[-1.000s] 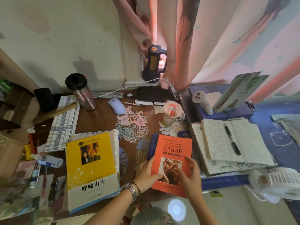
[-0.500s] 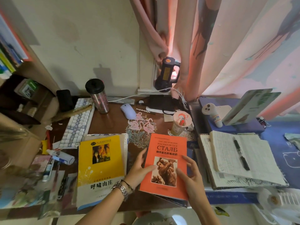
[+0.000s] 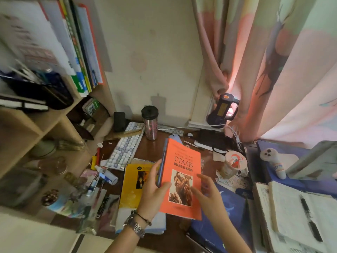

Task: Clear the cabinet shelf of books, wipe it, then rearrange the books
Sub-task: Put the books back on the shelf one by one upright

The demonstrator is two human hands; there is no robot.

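Observation:
An orange book [image 3: 182,172] with a blue book beneath it is lifted off the desk, tilted up. My left hand [image 3: 155,190] grips the stack at its left edge, thumb on the orange cover. My right hand [image 3: 207,194] touches the cover's lower right with spread fingers. A yellow book [image 3: 135,181] lies on the desk under my left hand. At the upper left, the wooden cabinet [image 3: 27,125] holds a leaning row of books [image 3: 73,42] on its upper shelf.
A keyboard [image 3: 125,150], a black-lidded tumbler [image 3: 149,123], a paper cup [image 3: 233,163] and loose clutter cover the brown desk. An open notebook with a pen [image 3: 310,218] lies at the right. A lamp [image 3: 222,108] stands by the pink curtain.
Both hands have lifted the orange book, with the blue one under it, off the desk and tilted it up. My view has swung left and up, bringing the cabinet shelf in.

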